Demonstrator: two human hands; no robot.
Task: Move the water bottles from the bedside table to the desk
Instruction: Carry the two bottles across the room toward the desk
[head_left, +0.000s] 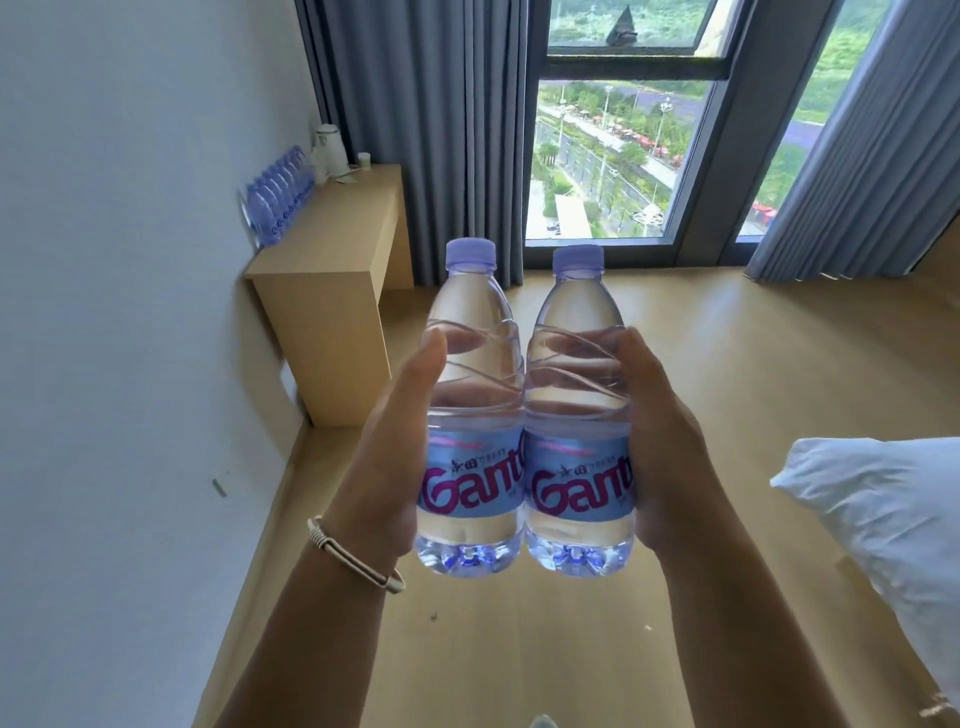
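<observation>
Each grip holds one bottle: left hand (395, 436) and right hand (670, 436) (bottles touching) could knock the row (278, 200) on the surface (332, 244)

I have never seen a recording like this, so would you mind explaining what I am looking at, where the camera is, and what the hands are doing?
There is no machine here: a person wears a wide-angle camera on the head, so the single picture looks forward and down over their own arms. The left hand, with a bracelet on its wrist, grips the left water bottle. The right hand grips the right water bottle. Both bottles are upright, capped, side by side, carried in the air above the wooden floor. Ahead on the left stands the desk against the wall, already carrying a row of bottles, a white kettle and a cup. A white pillow shows at the right.
</observation>
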